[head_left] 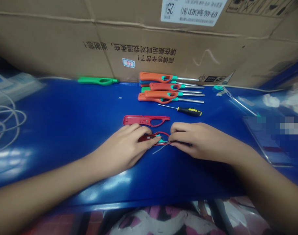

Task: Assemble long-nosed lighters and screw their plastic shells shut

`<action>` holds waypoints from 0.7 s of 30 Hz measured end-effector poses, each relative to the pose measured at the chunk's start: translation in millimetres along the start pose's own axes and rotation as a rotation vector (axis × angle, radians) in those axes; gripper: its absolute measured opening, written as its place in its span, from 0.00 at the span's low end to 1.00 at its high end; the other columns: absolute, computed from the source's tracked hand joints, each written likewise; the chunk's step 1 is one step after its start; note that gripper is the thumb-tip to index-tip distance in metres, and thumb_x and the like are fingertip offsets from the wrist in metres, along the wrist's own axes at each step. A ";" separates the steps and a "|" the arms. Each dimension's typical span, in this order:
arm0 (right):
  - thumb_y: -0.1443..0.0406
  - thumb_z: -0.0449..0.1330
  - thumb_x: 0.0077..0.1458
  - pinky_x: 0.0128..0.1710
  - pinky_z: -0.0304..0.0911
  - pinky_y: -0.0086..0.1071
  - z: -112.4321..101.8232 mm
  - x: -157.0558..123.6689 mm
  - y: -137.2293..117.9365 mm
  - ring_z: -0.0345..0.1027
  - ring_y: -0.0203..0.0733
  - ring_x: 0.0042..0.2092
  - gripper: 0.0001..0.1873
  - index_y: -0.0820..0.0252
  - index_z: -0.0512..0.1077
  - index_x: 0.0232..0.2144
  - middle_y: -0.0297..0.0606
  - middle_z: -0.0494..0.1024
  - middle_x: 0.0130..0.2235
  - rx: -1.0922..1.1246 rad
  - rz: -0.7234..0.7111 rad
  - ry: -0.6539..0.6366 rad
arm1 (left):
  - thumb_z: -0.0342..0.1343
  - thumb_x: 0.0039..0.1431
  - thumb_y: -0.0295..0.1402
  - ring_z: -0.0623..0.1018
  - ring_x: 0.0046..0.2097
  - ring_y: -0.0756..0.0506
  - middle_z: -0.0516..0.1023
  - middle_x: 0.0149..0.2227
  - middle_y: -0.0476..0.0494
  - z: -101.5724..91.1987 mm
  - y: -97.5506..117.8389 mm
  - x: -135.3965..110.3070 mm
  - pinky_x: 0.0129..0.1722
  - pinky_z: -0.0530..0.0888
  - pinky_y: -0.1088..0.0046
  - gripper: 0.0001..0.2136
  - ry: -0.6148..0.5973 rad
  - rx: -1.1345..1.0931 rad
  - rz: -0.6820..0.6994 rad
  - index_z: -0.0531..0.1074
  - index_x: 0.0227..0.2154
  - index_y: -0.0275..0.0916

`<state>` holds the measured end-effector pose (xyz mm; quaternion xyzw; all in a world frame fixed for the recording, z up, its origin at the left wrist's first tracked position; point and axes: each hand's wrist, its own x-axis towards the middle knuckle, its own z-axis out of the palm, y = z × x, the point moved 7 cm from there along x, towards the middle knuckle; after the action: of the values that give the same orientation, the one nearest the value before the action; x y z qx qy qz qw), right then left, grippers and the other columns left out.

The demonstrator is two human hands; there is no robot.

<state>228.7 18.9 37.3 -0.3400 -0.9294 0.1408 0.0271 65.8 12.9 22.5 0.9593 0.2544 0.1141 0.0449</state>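
Note:
A red lighter shell half (165, 134) lies on the blue table between my two hands, its inside facing up. Set in it is a teal trigger (160, 140). My left hand (129, 143) grips the shell's handle end, thumb against the trigger. At the front end, my right hand (195, 140) pinches the shell with closed fingers, which hide that tip. A thin pale tube or wire (160, 149) sticks out below the shell. Just beyond my hands lies a separate red shell half (136, 120), open side up.
Several orange lighters (155, 77) with metal tubes lie stacked by the cardboard box (66, 45). A black-yellow screwdriver (190, 111) is in front of them. A green lighter shell (94, 80), white cable (10, 114) and clear tray (268, 143) sit around the sides.

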 end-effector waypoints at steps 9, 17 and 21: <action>0.65 0.54 0.68 0.35 0.59 0.32 -0.9 -0.4 -1.9 0.68 0.37 0.38 0.08 0.56 0.74 0.43 0.36 0.75 0.43 0.014 -0.006 0.006 | 0.46 0.73 0.34 0.73 0.49 0.40 0.75 0.50 0.37 0.0 -1.3 1.0 0.45 0.75 0.60 0.18 0.002 -0.018 -0.008 0.70 0.61 0.45; 0.65 0.54 0.68 0.36 0.60 0.32 0.2 0.3 -2.6 0.69 0.38 0.39 0.08 0.56 0.73 0.44 0.36 0.75 0.44 0.005 -0.005 0.003 | 0.47 0.73 0.33 0.73 0.49 0.39 0.75 0.51 0.38 0.3 -1.4 1.1 0.46 0.75 0.59 0.17 0.015 -0.027 0.003 0.70 0.61 0.44; 0.65 0.54 0.68 0.36 0.61 0.32 0.3 0.1 -2.3 0.70 0.38 0.38 0.08 0.56 0.73 0.42 0.37 0.74 0.46 -0.016 0.000 0.001 | 0.47 0.73 0.33 0.74 0.49 0.41 0.76 0.50 0.39 -0.9 -3.1 2.1 0.47 0.74 0.60 0.16 0.033 -0.048 -0.011 0.71 0.58 0.43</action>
<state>227.1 17.3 37.6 -0.3402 -0.9305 0.1334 0.0251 65.9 16.7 23.4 0.9546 0.2574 0.1357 0.0645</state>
